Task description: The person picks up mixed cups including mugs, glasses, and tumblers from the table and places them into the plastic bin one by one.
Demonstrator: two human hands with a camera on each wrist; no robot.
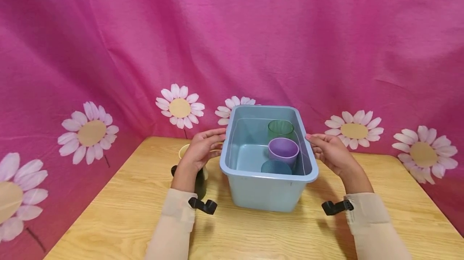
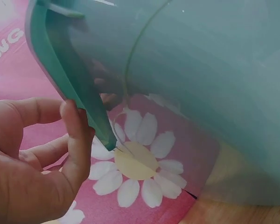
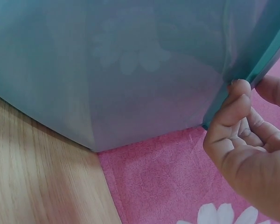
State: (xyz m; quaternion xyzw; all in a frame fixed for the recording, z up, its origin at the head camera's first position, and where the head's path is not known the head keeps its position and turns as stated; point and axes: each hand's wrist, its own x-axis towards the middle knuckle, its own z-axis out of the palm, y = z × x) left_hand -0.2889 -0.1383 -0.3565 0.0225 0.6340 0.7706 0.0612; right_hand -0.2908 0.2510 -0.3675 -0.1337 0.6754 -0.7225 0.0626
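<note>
A light blue plastic tub is between my two hands over the table. My left hand holds its left rim; in the left wrist view the fingertips are at the rim's outer lip. On the opposite side my right hand grips the right rim, fingers bent at the lip in the right wrist view. Along the tub's right side lie a green see-through cup, a purple cup and a dark teal round vessel, partly hidden by the near wall.
Beside and behind my left wrist are a cream-rimmed vessel and a dark vessel, both mostly covered by the arm. The wooden table meets a pink daisy-print cloth at the back and sides.
</note>
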